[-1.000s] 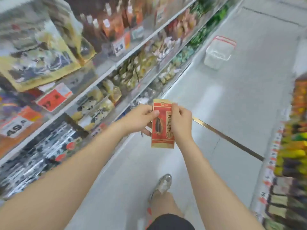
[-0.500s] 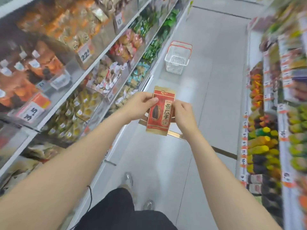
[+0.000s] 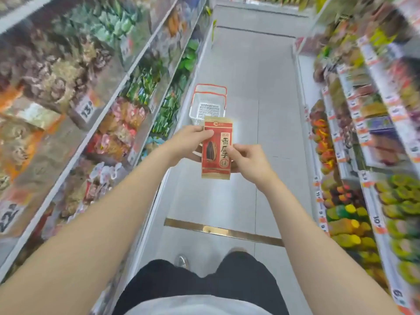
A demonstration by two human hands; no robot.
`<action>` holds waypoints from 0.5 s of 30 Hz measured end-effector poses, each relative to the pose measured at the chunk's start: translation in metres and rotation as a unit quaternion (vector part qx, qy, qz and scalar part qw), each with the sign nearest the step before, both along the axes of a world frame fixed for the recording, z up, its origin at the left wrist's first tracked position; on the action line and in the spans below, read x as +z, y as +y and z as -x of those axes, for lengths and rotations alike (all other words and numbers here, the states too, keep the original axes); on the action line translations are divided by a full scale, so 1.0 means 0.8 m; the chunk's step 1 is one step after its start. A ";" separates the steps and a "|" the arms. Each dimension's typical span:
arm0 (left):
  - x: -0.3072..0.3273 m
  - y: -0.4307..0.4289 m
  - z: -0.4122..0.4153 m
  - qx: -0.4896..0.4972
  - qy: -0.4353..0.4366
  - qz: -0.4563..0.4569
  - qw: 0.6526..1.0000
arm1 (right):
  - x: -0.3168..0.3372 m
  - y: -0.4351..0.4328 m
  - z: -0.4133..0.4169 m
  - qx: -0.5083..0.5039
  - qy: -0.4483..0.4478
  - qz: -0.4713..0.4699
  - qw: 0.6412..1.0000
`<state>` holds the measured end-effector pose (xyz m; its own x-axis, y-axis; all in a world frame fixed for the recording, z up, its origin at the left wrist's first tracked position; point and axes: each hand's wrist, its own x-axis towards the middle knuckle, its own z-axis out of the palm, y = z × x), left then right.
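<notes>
A red and gold packet of sunflower seeds (image 3: pixel 216 153) is held upright in front of me over the aisle floor. My left hand (image 3: pixel 188 144) grips its left edge, thumb across the front near the top. My right hand (image 3: pixel 247 160) pinches its right edge with thumb on the front. A white shopping basket with red handles (image 3: pixel 208 103) stands on the floor just beyond the packet, next to the left shelving; its lower part is hidden by the packet.
Shelves of snack bags (image 3: pixel 118 123) with price tags line the left side. Shelves of bottles and packets (image 3: pixel 354 201) line the right. A grey tiled aisle (image 3: pixel 250 87) runs ahead, crossed by a brass floor strip (image 3: pixel 222 231). My legs and a shoe (image 3: pixel 183 261) show below.
The view has swung from the left shelves toward the aisle ahead, and the basket now sits closer, straight ahead. Both hands keep holding the packet, now more upright.
</notes>
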<state>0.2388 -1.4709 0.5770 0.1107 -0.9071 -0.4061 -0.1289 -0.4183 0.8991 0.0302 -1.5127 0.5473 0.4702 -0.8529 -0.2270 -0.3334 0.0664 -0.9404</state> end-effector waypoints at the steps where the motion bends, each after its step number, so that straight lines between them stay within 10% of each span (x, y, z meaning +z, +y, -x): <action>1: 0.003 -0.035 -0.002 -0.009 -0.001 -0.003 1.000 | -0.001 -0.031 -0.002 -0.009 -0.002 0.003 1.000; 15: -0.023 -0.501 -0.064 0.041 -0.020 -0.036 0.998 | -0.031 -0.541 -0.061 0.055 0.040 0.028 0.997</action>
